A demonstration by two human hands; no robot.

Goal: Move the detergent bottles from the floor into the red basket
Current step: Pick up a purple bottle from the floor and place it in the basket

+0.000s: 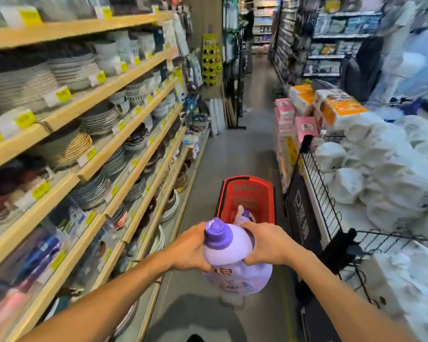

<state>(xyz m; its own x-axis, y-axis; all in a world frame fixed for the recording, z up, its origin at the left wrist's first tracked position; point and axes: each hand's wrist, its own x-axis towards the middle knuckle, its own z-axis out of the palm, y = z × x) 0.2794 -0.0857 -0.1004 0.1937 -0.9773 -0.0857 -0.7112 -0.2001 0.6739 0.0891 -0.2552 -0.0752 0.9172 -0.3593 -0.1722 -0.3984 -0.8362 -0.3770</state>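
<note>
I hold a large lilac detergent bottle (pixel 235 262) with a purple cap in the air, above the aisle floor and just short of the red basket (pixel 269 193). My left hand (pixel 190 248) grips its left shoulder and my right hand (pixel 265 243) grips its right shoulder. The basket stands on the floor ahead of me, with its black-trimmed handle at the far end. Inside it lies another purple bottle (pixel 244 215), partly hidden behind the one I hold.
Wooden shelves (pixel 134 154) stacked with plates and bowls line the left side. On the right stand a black wire rack (pixel 319 183) of white bagged goods and stacks of tissue packs (pixel 307 114). A person (pixel 248 21) stands far down the narrow grey aisle.
</note>
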